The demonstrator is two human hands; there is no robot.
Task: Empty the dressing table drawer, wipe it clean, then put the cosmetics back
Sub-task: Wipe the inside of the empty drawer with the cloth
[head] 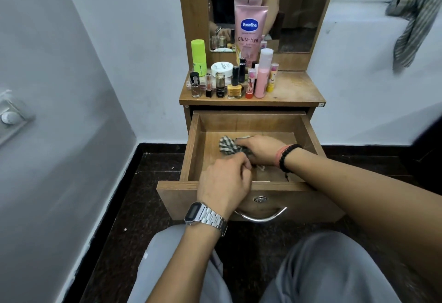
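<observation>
The wooden drawer (194,149) of the dressing table is pulled out, and no cosmetics show inside it. A checked cloth (227,146) lies bunched on the drawer floor. My right hand (259,148), with a bead bracelet on its wrist, presses on the cloth and grips it. My left hand (223,183), wearing a metal watch, reaches over the drawer's front edge with its fingers closed on the near end of the cloth. Several cosmetics stand on the tabletop (296,87): a pink Vaseline tube (250,30), a green bottle (198,56), a white jar (222,68) and small bottles (234,85).
A mirror (299,8) rises behind the cosmetics. The right half of the tabletop is bare wood. A striped cloth (416,18) hangs at the upper right. White walls flank the table, dark floor lies below, and my knees are at the bottom of the view.
</observation>
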